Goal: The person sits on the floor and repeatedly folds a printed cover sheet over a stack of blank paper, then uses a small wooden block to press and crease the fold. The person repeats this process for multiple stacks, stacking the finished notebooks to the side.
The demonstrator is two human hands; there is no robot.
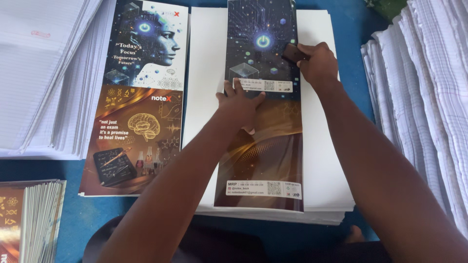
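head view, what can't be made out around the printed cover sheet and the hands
- Dark object under the right hand: fingers hide most of it; kind unclear.
- Cover sheet middle: hidden by the left hand and forearm.
- Ruled paper stack: cut off by the right edge.

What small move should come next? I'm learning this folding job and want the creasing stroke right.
Probably draw the right hand with its dark block down along the folded cover sheet. The block sits near the sheet's top right edge, the left hand pins the middle, and the lower half looks unpressed.
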